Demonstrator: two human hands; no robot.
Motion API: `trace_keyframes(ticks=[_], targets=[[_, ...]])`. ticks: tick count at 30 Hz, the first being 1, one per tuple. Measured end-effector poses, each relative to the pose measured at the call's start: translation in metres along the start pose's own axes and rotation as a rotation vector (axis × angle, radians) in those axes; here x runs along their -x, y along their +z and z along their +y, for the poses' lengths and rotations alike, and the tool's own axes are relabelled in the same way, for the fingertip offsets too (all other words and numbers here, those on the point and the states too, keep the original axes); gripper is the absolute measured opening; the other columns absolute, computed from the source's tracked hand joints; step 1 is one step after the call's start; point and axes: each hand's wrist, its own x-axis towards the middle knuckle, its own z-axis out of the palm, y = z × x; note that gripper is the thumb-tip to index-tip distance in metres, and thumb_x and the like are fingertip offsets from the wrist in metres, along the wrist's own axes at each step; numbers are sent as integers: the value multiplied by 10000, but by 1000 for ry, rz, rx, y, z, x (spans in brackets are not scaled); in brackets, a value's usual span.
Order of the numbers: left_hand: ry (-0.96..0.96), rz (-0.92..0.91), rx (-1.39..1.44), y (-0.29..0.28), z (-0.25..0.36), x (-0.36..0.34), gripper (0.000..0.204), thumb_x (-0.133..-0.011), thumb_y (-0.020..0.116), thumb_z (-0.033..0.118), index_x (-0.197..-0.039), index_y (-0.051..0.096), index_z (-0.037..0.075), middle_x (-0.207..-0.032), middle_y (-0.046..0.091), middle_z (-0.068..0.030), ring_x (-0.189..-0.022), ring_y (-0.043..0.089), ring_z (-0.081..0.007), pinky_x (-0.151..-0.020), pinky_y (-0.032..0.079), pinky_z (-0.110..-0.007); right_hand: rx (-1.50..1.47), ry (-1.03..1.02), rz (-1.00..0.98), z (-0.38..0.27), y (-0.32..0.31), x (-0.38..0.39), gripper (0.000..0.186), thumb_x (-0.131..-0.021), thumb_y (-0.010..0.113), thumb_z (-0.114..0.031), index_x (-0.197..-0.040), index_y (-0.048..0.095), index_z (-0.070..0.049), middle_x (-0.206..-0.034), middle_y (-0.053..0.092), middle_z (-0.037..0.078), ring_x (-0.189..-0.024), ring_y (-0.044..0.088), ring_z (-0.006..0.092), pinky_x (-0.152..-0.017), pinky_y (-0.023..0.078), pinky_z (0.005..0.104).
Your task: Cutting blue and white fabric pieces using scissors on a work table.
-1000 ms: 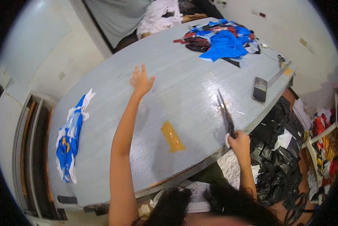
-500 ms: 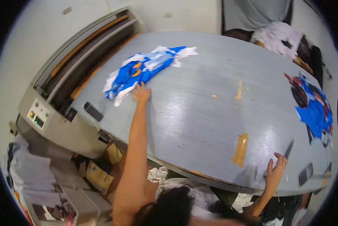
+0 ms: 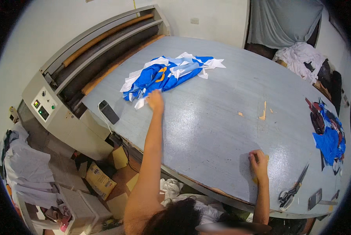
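A crumpled heap of blue and white cut fabric pieces, with an orange mark on it, lies on the far left of the grey table. At its near edge, my left hand is closed on the fabric, beside a white corner; slight blur softens the fingertips. My right hand is above the near right part of the table, its fingers curled together. What is in them, if anything, I cannot make out. To its right lie large scissors with dark handles, blades pointing away from me.
A large machine with rollers and a control panel borders the table on the left. A dark device with a white cable lies near it. More blue and dark fabric and a phone lie at the right.
My right hand has moved left, away from the scissors, which now show whole on the table. My left hand has gone from spread fingers to curled at the fabric. The view has shifted slightly.
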Motion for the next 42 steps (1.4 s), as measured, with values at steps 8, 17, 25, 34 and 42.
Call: trace_keyframes(ticks=[8, 17, 25, 34, 42], targets=[[721, -721, 691, -118, 145, 171, 165, -802, 525, 187, -840, 591, 41, -780, 610, -177, -760, 596, -351, -664, 458, -452, -325, 256, 49, -1, 4, -1, 230, -737, 624, -51, -950, 573, 20, -885, 616, 87, -875, 568, 218, -823, 425, 328], [1230, -824, 1133, -225, 188, 259, 544, -803, 592, 377, -1233, 440, 81, -1204, 475, -130, -1131, 425, -306, -909, 343, -456, -217, -39, -173, 10, -48, 47, 265, -745, 583, -113, -994, 578, -22, -1003, 602, 135, -997, 532, 250, -894, 386, 354], [1188, -746, 909, -139, 185, 183, 529, -819, 552, 431, -1239, 494, 114, -1309, 429, -152, -1212, 374, -356, -1002, 283, -450, 191, 273, 721, 65, -187, 119, 449, -869, 505, -305, -1221, 470, -27, -1188, 529, 119, -1068, 529, 239, -913, 424, 382], [999, -587, 811, -60, 194, 84, 397, -921, 386, 346, -1159, 546, 70, -1259, 475, -176, -1160, 448, -321, -957, 344, -409, -576, 558, 1093, 87, -233, 161, 309, -865, 505, -211, -1090, 567, -8, -1010, 600, 70, -874, 575, 172, -774, 462, 301], [418, -206, 26, 17, 144, -3, 417, -887, 394, 344, -1124, 563, 46, -1120, 577, -164, -1063, 525, -299, -926, 371, -415, 116, 636, 903, 85, -257, 200, 540, -706, 477, 49, -1234, 429, -48, -1078, 549, 99, -992, 524, 207, -856, 396, 279]])
